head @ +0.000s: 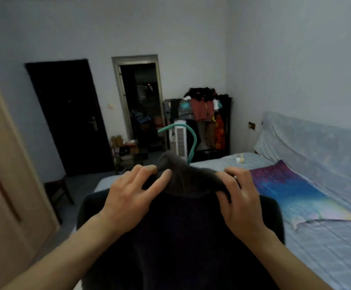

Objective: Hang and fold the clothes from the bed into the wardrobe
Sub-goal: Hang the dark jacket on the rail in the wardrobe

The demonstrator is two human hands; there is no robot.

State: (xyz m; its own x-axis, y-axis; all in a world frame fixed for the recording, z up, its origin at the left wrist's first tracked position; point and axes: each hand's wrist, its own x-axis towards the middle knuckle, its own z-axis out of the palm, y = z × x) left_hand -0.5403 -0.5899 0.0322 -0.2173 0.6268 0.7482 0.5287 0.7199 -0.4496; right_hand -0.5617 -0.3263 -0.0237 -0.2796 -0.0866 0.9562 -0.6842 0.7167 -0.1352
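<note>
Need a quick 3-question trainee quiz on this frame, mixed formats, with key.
1. True or false: the teal hanger hook sticks up out of the dark sweater collar.
2. Which hand grips the collar? A) left hand only B) right hand only C) both
3. Fill in: the purple-blue cloth lies on the ____.

Key: 1 true; 2 C; 3 bed.

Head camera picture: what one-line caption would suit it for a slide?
Both hands, left and right, grip a dark sweater's collar on a teal hanger beside the bed.
</note>
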